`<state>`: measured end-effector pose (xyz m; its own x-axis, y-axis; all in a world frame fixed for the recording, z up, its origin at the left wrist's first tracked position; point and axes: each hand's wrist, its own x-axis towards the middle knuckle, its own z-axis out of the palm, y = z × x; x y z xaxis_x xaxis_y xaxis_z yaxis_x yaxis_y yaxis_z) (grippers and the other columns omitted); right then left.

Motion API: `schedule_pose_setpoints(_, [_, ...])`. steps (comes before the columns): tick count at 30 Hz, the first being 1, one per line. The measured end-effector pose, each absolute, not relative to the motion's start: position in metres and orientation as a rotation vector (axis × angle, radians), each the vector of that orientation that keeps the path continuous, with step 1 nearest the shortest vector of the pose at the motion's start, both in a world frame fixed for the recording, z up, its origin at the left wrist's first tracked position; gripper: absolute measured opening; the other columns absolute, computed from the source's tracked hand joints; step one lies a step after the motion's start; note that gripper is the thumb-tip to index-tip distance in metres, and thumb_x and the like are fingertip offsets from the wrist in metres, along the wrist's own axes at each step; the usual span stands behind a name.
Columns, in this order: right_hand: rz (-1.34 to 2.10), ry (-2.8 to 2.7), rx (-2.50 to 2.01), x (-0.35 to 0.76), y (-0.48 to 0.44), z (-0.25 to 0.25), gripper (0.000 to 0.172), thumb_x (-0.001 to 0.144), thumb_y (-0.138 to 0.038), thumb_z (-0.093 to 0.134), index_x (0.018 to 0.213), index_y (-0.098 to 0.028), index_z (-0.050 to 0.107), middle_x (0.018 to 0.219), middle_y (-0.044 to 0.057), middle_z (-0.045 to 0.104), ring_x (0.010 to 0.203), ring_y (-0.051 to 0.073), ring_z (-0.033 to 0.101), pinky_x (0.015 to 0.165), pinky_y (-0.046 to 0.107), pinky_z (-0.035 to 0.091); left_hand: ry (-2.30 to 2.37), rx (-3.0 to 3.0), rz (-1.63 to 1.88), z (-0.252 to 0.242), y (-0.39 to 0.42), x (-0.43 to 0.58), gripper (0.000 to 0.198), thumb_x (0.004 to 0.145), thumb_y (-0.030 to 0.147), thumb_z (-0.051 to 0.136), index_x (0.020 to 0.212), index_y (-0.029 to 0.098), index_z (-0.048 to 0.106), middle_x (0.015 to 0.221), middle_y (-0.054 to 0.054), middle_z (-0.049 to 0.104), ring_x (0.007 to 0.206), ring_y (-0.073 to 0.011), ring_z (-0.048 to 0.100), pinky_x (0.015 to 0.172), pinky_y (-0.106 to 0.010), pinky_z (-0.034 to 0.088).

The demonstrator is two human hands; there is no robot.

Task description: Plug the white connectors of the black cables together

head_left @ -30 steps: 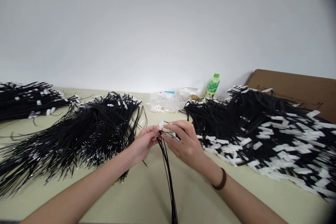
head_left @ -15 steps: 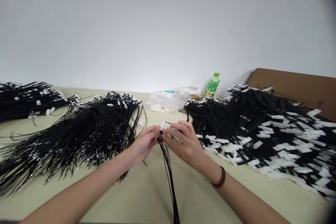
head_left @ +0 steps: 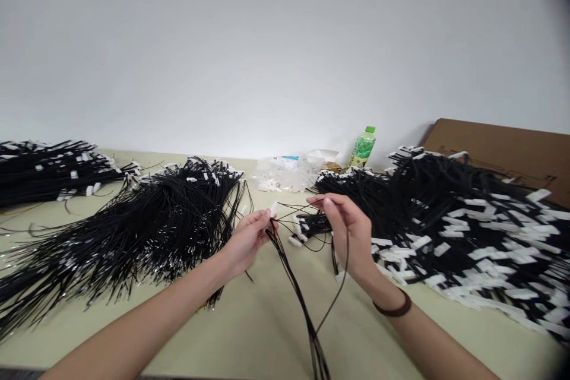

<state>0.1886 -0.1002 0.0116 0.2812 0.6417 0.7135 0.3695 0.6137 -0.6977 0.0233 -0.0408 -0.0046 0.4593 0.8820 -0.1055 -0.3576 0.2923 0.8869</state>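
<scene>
My left hand (head_left: 247, 238) pinches a small white connector (head_left: 273, 209) with several thin black wires (head_left: 297, 294) running from it down toward me. My right hand (head_left: 350, 231) is a short way to the right, pinching one single black wire (head_left: 339, 285) that loops down to join the bundle near the table's front edge. Both hands hover above the pale table (head_left: 249, 332), between a heap of bare black wires (head_left: 133, 231) on the left and a heap of wires with white connectors (head_left: 445, 219) on the right.
A third wire pile (head_left: 44, 169) lies far left. At the back stand a clear bag of white connectors (head_left: 282, 173) and a green bottle (head_left: 361, 146). A cardboard sheet (head_left: 503, 151) leans at the back right against the white wall.
My right hand has drawn away to the right from the connector, pulling one black wire out of the bundle. The left hand has kept the connector almost still.
</scene>
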Motion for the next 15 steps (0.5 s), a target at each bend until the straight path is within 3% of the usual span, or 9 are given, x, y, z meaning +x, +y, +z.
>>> schedule_pose_setpoints(10, [0.528,-0.968,-0.765,0.196,-0.095,0.021,0.023,0.08,-0.038,0.057,0.078,-0.015,0.052,0.081,0.002,0.06,0.079,0.012,0.061,0.074,0.028,0.053,0.725,0.937,0.942,-0.007,-0.04,0.023,0.027,0.066,0.038,0.069,0.071,0.013,0.06,0.064,0.001,0.053,0.06,-0.0077,0.047,0.063,-0.021,0.037])
schedule_pose_setpoints(15, [0.654,-0.797,-0.684,0.21,-0.096,0.033,0.025,0.074,-0.036,0.062,0.075,-0.015,0.049,0.07,-0.002,0.052,0.068,0.007,0.056,0.068,0.023,0.051,0.75,0.929,0.951,-0.01,-0.038,0.023,0.029,0.063,0.039,0.071,0.073,0.013,0.061,0.065,0.001,0.055,0.062,-0.008,0.048,0.065,-0.022,0.038])
